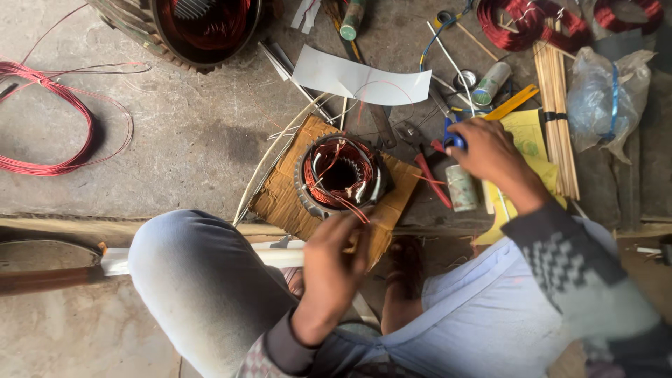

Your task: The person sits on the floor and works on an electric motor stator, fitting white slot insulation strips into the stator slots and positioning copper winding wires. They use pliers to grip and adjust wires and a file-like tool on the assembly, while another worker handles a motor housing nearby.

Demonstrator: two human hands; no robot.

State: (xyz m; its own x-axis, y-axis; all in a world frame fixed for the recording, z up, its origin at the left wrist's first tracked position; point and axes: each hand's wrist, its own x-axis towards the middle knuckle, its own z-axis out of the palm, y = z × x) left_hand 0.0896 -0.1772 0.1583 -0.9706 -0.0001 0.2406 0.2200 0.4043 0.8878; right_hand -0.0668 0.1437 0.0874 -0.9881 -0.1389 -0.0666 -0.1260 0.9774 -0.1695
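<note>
Counting from my remote seat: one round metal stator wound with copper wire, set on one brown woven mat on the concrete floor. My left hand pinches wire ends at the stator's near edge, fingers closed narrow. My right hand grips one blue-handled tool. Beside it: one red-handled pliers, one small cylindrical tape roll, one bundle of thin wooden sticks, one loose red wire coil.
</note>
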